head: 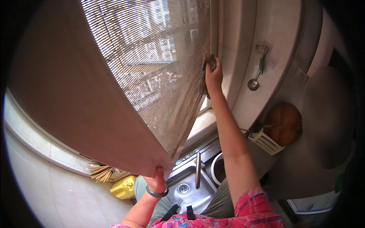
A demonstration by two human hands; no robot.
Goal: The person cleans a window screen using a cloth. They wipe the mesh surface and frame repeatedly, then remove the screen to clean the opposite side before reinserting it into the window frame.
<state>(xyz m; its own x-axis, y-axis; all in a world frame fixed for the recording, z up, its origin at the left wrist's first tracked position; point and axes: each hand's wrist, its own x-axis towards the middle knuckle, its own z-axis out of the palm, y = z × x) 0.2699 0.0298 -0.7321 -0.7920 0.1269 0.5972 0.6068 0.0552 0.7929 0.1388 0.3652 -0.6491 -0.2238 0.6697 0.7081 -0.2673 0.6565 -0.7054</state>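
My left hand (pixel 156 180), with a dark bangle on its wrist, grips the bottom corner of a broad-framed window screen (pixel 114 119). Its thumb lies on the front of the frame. Farther up, my right hand (pixel 214 77) holds a crumpled grey cloth (pixel 203 77) against the right edge of the screen. The fine mesh (pixel 168 108) looks brownish and dirty towards that side, and buildings show through it. Between the screen's right edge and the window sill (pixel 203 121) there is a bright gap.
Below me are a steel sink (pixel 205 182) with a tap (pixel 198 171) and a white bucket (pixel 214 168). A ladle (pixel 253 84) hangs on the right wall, above a round wooden board (pixel 282 124) and a plastic rack (pixel 266 142). Chopsticks (pixel 101 173) and a yellow jug (pixel 123 188) stand left.
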